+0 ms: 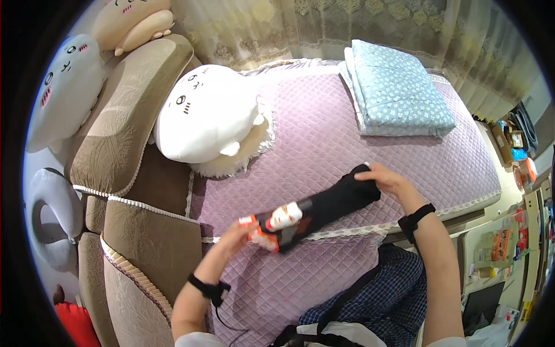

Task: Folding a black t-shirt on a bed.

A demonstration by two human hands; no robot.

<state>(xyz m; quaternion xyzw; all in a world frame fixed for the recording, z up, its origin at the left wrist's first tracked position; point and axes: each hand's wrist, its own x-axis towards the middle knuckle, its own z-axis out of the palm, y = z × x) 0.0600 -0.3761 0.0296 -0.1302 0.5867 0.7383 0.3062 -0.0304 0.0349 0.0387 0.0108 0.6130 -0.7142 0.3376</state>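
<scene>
A long, narrow bundle of black cloth [341, 202] with a white, red and orange print toward its left end stretches between my hands above the bed. It looks like a garment, but its kind is hard to make out, and the left part is blurred. My left hand [234, 239] is closed on the orange-and-red end. At the upper right end, my right hand [384, 177] pinches the black cloth. Each wrist wears a black band.
A white plush toy [202, 115] lies on the pink quilted bedspread [306, 133]. The folded blue patterned quilt [399, 92] rests at the far right. A brown sofa back [124, 115] runs along the left, with a grey neck pillow [55, 214] beside it. Cluttered shelving [497, 243] stands right.
</scene>
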